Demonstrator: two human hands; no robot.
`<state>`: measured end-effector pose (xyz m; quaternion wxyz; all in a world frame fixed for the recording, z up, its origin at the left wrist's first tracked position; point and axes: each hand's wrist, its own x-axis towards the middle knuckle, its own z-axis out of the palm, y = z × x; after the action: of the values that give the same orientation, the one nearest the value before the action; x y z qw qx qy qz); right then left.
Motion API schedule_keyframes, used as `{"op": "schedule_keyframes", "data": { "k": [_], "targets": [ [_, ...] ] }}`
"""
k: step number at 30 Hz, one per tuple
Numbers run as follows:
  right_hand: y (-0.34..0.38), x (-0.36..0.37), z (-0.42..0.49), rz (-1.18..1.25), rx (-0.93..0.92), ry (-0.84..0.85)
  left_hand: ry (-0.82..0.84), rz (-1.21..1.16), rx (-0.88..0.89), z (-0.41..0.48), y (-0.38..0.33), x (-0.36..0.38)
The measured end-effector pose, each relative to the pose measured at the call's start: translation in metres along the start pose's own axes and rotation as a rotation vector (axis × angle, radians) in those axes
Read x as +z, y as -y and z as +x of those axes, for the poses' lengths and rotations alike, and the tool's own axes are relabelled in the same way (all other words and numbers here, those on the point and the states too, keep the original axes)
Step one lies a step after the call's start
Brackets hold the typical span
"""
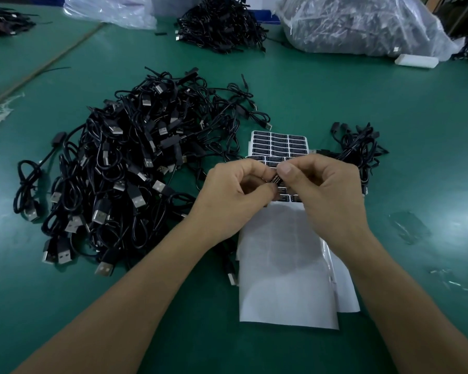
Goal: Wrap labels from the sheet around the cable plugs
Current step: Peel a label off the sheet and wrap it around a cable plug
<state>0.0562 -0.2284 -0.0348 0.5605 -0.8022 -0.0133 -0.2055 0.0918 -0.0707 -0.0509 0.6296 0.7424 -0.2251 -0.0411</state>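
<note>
Pinched between the curled fingers [287, 171] of left hand [235, 195] and right hand [327, 190]: one black label [277, 180], held at the fingertips just above the label sheet [280, 144] lying on the green tabletop [389, 117]. Heaped to the left: black cables [125, 168].

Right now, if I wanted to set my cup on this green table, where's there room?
The table is bare right of the label sheet and small cable bundle, and between the big cable pile and the plastic bag farther back. The middle is crowded: the left hand and right hand pinch a label over the sheet.
</note>
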Motion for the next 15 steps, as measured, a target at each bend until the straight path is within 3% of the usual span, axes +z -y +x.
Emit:
{"op": "schedule_keyframes", "data": {
  "k": [4,7,9,12,15],
  "targets": [
    [0.004,0.003,-0.004,-0.055,-0.057,-0.001,-0.092,0.267,0.158,-0.003,0.000,0.002],
    [0.008,0.004,-0.006,0.059,-0.010,-0.017,-0.253,0.382,0.288,-0.001,-0.008,0.000],
    [0.010,0.003,-0.007,0.075,0.017,0.085,-0.347,0.300,0.338,0.002,-0.016,-0.005],
    [0.007,0.011,-0.012,-0.257,-0.092,0.309,-0.419,0.137,0.397,0.005,-0.031,-0.013],
    [0.007,0.028,-0.022,-0.341,-0.192,0.324,-0.421,-0.039,0.414,0.006,-0.045,-0.017]
  ]
}}
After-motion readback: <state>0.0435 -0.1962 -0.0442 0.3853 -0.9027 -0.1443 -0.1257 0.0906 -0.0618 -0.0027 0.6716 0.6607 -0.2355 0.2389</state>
